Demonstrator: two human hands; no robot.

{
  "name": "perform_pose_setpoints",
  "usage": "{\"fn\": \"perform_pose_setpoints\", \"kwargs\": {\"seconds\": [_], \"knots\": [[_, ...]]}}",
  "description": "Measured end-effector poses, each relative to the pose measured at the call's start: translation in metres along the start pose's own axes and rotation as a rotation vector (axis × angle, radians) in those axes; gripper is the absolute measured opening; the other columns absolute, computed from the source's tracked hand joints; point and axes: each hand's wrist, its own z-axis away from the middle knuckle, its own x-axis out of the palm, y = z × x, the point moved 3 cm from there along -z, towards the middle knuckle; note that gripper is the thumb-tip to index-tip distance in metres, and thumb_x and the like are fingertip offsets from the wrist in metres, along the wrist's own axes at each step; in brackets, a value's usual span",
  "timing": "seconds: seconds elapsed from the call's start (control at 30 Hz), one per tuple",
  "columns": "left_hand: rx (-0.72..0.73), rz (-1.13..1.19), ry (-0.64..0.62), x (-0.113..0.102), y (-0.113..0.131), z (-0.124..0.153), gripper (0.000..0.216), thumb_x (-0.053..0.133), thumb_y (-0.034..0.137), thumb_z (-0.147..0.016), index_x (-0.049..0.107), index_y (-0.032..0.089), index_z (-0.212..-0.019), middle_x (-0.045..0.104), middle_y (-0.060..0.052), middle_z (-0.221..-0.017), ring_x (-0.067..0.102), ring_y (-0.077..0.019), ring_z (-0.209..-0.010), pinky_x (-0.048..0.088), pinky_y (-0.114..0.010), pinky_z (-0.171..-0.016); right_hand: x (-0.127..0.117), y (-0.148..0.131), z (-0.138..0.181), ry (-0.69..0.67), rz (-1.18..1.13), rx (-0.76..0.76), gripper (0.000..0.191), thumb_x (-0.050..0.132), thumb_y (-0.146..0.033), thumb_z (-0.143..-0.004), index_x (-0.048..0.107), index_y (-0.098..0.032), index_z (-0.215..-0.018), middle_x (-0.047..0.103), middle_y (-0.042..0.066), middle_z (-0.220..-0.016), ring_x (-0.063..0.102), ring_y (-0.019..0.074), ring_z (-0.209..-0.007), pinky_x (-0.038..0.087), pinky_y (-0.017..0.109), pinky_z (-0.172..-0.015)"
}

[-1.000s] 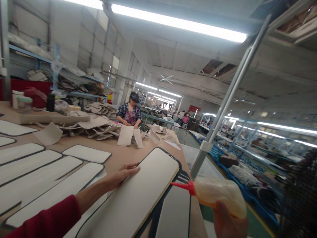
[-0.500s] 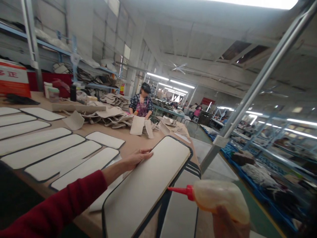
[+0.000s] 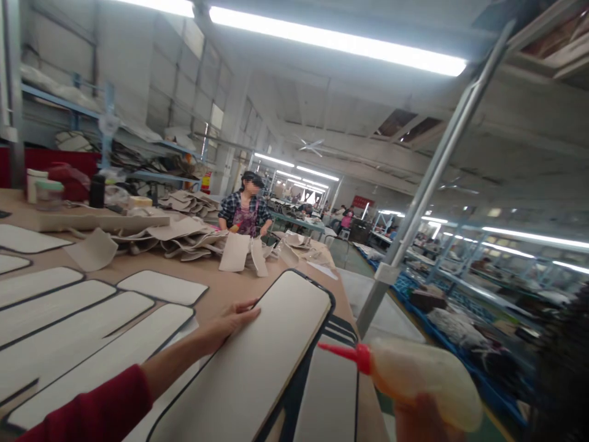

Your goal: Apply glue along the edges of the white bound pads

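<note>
My left hand (image 3: 237,322) grips the left edge of a long white panel (image 3: 257,356) with rounded corners and dark edging, its thumb on the face. The panel lies tilted, its near end cut off by the frame's bottom. In my right hand (image 3: 421,414) is a squeeze bottle (image 3: 432,374), translucent, with amber liquid low inside and a red pointed nozzle (image 3: 340,351). The nozzle tip points left, close by the panel's right edge; whether they touch I cannot tell. Beneath, to the right, lies another white panel (image 3: 329,387).
Several dark-edged white panels (image 3: 115,344) lie in rows on the brown table (image 3: 257,285) at left. Farther back are a heap of beige pieces (image 3: 188,236), small jars (image 3: 48,195) and a co-worker (image 3: 246,209). A slanted metal post (image 3: 414,215) stands at right, with blue bins (image 3: 478,368) beyond.
The view has swung, so the surroundings sit farther left and most of the table lower. The bottle's tip sits slightly farther from the panel's edge. Both hands keep their holds.
</note>
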Motion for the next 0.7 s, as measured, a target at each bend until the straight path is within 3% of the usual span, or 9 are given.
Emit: {"fn": "perform_pose_setpoints", "kwargs": {"seconds": [0.1,0.3,0.5,0.7], "knots": [[0.007,-0.03,-0.03,-0.002,-0.003,0.004,0.069,0.08,0.046,-0.064,0.059,0.017,-0.123,0.075,-0.007,-0.097,0.07,-0.0177,-0.074,0.055,-0.025,-0.063,0.019,-0.02,-0.022,0.062,-0.11,-0.075,0.073,0.088,-0.033,-0.05,0.061,-0.027,-0.118,0.061,0.002,-0.121,0.058,0.0234,-0.108,0.057,0.027,-0.074],[0.011,-0.047,-0.083,-0.002,-0.006,0.006,0.067,0.078,0.045,-0.068,0.058,0.017,-0.126,0.075,-0.008,-0.1,0.07,-0.0183,-0.078,0.055,-0.027,-0.067,0.026,-0.022,-0.034,0.067,-0.122,-0.13,0.058,0.087,-0.028,-0.051,0.067,-0.026,-0.106,0.064,0.001,-0.115,0.061,0.0189,-0.098,0.056,0.022,-0.07],[-0.005,0.001,-0.114,0.003,-0.006,0.005,0.066,0.079,0.043,-0.068,0.058,0.018,-0.125,0.075,-0.008,-0.099,0.069,-0.0168,-0.074,0.055,-0.026,-0.065,0.016,-0.011,-0.032,0.07,-0.102,-0.089,0.047,0.089,-0.027,-0.047,0.07,-0.023,-0.09,0.067,-0.001,-0.08,0.062,0.0157,-0.078,0.055,0.022,-0.065],[-0.012,0.028,-0.118,0.012,-0.004,0.005,0.067,0.082,0.044,-0.063,0.061,0.016,-0.12,0.075,-0.008,-0.094,0.068,-0.0163,-0.07,0.054,-0.025,-0.063,0.015,-0.002,-0.021,0.075,-0.081,0.009,0.07,0.09,-0.033,-0.044,0.066,-0.026,-0.109,0.065,0.0,-0.111,0.06,0.0188,-0.098,0.054,0.024,-0.075]]}}
